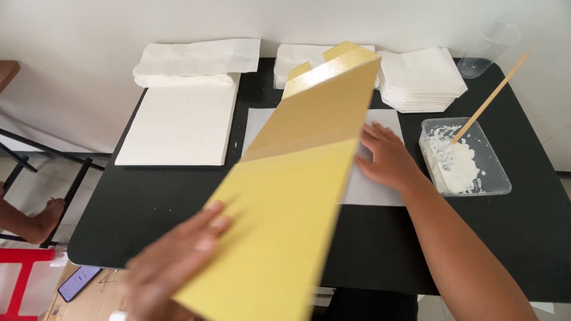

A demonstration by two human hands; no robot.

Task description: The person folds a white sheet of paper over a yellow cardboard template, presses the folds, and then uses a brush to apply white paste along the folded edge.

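A black table (148,208) fills most of the frame, and across its middle slants a long yellow cardboard sheet (291,196), running from the bottom centre up to the top centre, where two small tabs stick out. It looks light and fairly stiff, creased in panels so it may fold at those lines; its smooth face seems a little slippery, so I would judge the long edges near the middle the best place to grip. In the upper left lies a white board (178,125) with folded white paper on its far end. A white sheet (372,190) lies flat under the cardboard, centre right. The left hand (172,267), bottom left and blurred, has its fingers spread flat on the cardboard's lower end (holding it up, it seems). The right hand (386,157) presses open-fingered on the white sheet. At right sits a clear tray of white paste (464,157) with a wooden stick (493,95).
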